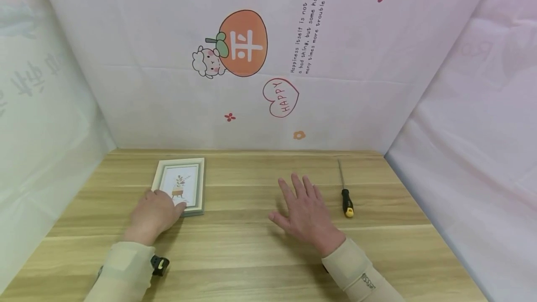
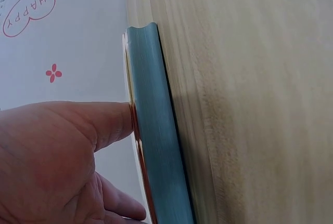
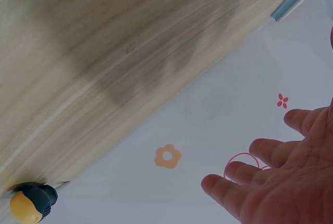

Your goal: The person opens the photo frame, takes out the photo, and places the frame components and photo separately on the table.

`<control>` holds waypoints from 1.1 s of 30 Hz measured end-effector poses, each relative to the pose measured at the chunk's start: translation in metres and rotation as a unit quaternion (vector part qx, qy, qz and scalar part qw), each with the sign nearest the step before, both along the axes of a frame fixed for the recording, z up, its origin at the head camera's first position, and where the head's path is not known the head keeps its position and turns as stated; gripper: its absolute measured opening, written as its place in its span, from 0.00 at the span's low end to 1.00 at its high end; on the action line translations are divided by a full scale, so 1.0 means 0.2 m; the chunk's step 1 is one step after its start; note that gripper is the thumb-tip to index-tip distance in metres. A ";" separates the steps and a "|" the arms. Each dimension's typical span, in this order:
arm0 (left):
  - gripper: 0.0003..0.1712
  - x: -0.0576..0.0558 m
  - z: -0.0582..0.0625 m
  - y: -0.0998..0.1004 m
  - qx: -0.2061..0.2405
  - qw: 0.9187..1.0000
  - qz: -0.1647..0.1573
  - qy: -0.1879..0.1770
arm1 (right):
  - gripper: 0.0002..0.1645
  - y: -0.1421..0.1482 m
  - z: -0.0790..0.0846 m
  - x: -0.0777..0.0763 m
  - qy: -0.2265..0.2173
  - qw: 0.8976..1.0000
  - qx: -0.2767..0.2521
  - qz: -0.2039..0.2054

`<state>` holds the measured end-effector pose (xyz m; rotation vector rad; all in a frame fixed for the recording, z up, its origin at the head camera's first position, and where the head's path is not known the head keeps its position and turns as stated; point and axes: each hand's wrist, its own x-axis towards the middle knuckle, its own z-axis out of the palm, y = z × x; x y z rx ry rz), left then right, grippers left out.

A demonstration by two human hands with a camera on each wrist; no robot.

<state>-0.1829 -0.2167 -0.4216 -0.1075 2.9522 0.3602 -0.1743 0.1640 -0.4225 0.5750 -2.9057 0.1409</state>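
Observation:
In the head view, a picture frame (image 1: 200, 185) with a pale rim and a potted-plant print lies toward the left of the wooden table. My left hand (image 1: 153, 213) grips it at the lower left corner, thumb along the bottom rim and fingers curled at the left side. The left wrist view shows the thumb (image 2: 112, 120) against the frame's face, above its blue-grey side (image 2: 156, 120). My right hand (image 1: 306, 216) is held palm down with fingers spread, holding nothing. Right of it lies a screwdriver (image 1: 347, 203) with a black and yellow handle, its shaft pointing away.
The wooden table (image 1: 243, 255) ends at a white printed cloth (image 1: 168, 106) at the back. Further white cloth hangs along the left side (image 1: 50, 106) and right side (image 1: 474, 143). A black strap with a buckle (image 1: 160, 265) is on the left wrist.

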 end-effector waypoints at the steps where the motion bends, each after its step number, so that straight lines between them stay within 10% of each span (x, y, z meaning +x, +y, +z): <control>1: 0.52 0.00 0.00 0.00 0.000 1.000 0.000 -0.001 | 0.54 0.00 0.00 0.00 0.000 1.000 -0.001 0.000; 33: 0.60 0.03 -0.01 0.06 -0.001 1.000 -0.010 0.005 | 0.54 -0.01 0.00 0.02 0.008 1.000 0.001 0.009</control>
